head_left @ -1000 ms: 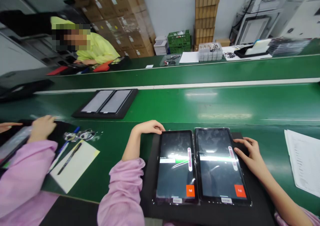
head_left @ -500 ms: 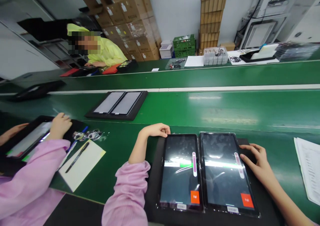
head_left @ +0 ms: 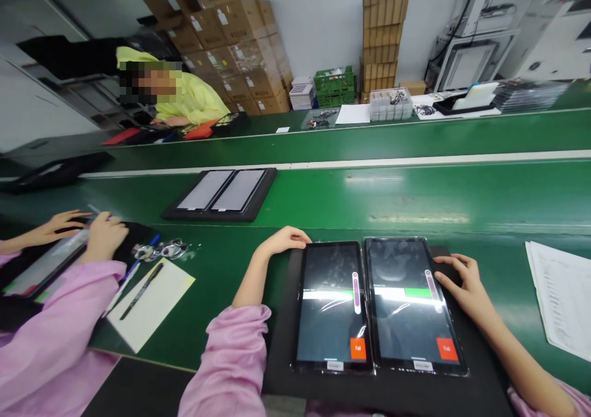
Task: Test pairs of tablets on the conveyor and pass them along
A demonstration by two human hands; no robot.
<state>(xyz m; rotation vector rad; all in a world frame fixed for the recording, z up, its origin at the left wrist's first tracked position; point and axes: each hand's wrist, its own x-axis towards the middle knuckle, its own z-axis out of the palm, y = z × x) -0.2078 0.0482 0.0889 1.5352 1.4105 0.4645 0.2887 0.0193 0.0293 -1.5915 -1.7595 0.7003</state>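
Tablets (head_left: 331, 324) glow on the pad (head_left: 392, 390), bars (head_left: 327, 295) apparently unfinished; left hand (head_left: 287, 239) at its far-left corner, right hand (head_left: 465, 276) over its right, grips unclear!

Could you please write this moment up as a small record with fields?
Left hand: at upper left corner of the left black-framed rectangular tablet
Right hand: at right edge of the right black-framed rectangular tablet
Shown: red square marked "Fail" at each tablet's lower right
Beneath: flat black pad on green tabletop
Nearby left: off-white paper, black pen on it
Far right: white printed sheets
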